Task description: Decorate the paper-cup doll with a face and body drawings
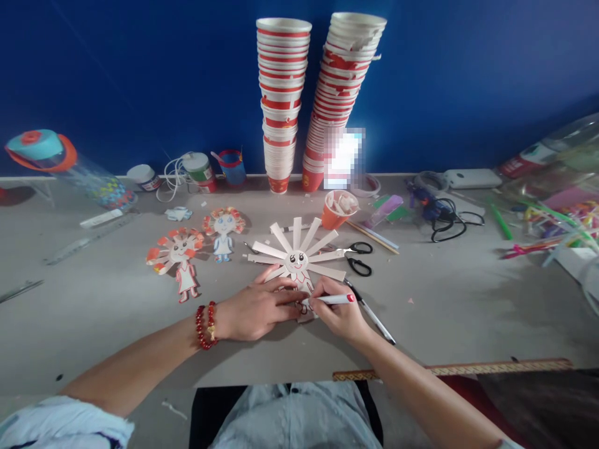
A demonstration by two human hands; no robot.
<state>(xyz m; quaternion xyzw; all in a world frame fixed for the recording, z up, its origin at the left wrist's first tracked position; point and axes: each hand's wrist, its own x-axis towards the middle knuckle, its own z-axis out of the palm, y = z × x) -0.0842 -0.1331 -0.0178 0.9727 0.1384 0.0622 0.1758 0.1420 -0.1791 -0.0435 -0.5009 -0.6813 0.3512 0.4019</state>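
Note:
A paper doll with a round smiling face and white strips fanned out round its head lies flat on the table before me. My left hand rests on the doll's left side, palm down with the fingers stretched out. Between the fingers of my right hand is a white marker pen with a red end, its tip at the doll's lower body. Red outlines show on the dress, and dark lines near the feet. Black-handled scissors lie partly under the strips, and a black-and-white pen lies beside my right hand.
Two finished-looking paper dolls, one red-outlined and one blue-outlined, lie to the left. Two tall paper cup stacks stand at the blue wall. A red cup of scraps, a water bottle and a black cable are around.

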